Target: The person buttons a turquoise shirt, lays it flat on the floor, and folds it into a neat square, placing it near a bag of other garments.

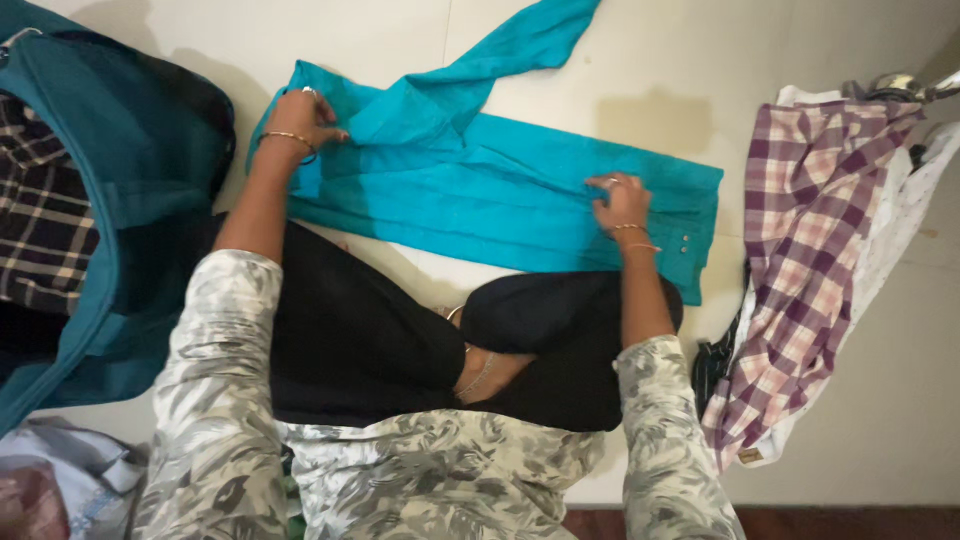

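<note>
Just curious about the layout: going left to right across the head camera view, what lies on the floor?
Open teal suitcase → left hand → teal shirt → right hand → purple checked shirt.

Count of items in view. One teal shirt (500, 190) lies flat on the floor (700, 90) before me. One purple-and-white checked shirt (800, 250) lies to my right, with one white garment (900, 230) beneath it. One open teal bag (120, 180) sits to my left, holding one dark checked garment (40, 220). My two hands, the left hand (303, 117) and the right hand (622, 203), each rest on the teal shirt; two bangles circle my right wrist, one my left.
</note>
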